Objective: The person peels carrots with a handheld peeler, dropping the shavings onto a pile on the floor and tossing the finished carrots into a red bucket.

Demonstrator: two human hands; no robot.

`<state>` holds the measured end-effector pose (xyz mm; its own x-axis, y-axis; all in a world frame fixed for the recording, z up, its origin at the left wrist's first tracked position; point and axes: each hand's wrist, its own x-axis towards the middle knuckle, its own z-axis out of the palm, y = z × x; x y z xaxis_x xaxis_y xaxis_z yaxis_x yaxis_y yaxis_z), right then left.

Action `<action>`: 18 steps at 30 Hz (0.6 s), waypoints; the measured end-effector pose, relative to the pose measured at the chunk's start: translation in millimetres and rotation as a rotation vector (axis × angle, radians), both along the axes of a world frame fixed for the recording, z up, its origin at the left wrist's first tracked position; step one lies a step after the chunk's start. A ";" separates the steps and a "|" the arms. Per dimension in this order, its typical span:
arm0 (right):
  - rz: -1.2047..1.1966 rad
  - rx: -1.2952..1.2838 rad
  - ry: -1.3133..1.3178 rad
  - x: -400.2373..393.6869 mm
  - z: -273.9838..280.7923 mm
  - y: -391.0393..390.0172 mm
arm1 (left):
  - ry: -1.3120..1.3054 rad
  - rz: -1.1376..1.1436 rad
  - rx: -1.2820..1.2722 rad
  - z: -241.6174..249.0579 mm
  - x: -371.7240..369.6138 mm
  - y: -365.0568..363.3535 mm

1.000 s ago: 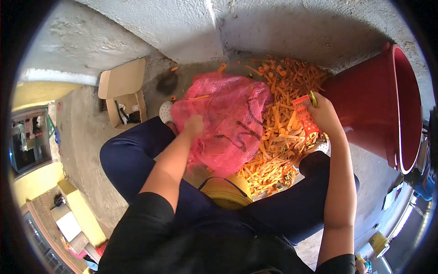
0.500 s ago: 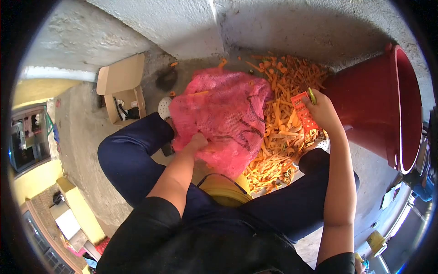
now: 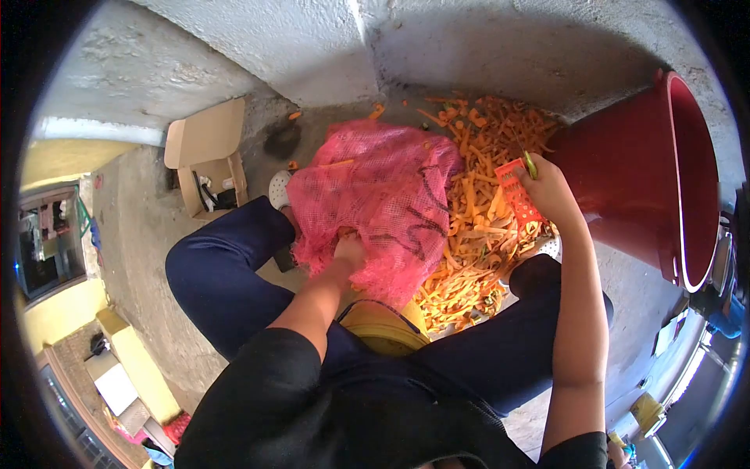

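A pink mesh sack (image 3: 383, 187) with dark marks lies bunched between my knees. My left hand (image 3: 349, 248) reaches into its near folds, and its fingers are hidden in the mesh. To the right, my right hand (image 3: 553, 191) is closed around an orange-red perforated plastic piece (image 3: 516, 191) and a small tool with a yellow-green handle (image 3: 530, 166). What the tool's far end looks like is hard to make out. Beneath this hand spreads a heap of orange peelings (image 3: 473, 227).
A large dark-red tub (image 3: 625, 180) lies tilted at the right. Between my thighs stands a yellow bucket (image 3: 383, 324). An open cardboard box (image 3: 211, 172) sits on the left, near the grey wall (image 3: 258, 47). A few orange scraps lie by the wall.
My left hand has moved a little right and deeper into the mesh sack, whose near folds have shifted. The right hand stays almost in place with the same things.
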<state>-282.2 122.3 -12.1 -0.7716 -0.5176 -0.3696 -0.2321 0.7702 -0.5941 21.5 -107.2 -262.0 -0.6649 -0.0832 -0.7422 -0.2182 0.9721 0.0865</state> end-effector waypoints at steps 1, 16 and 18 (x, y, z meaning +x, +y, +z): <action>-0.004 -0.004 -0.006 -0.8 -0.4 1.4 | -0.025 0.020 0.055 1.4 -1.4 -6.1; 0.015 -0.012 0.171 5.0 0.9 25.1 | 0.452 0.570 0.520 239.0 -13.2 -27.3; 0.024 -0.009 0.215 10.3 3.7 28.8 | 0.842 0.528 0.259 267.6 -1.3 -14.4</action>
<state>-271.9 151.1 -8.4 -0.8193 -0.5397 -0.1936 -0.3725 0.7577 -0.5359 20.1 -121.6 5.7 -0.9034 -0.4196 -0.0889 -0.3841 0.6992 0.6030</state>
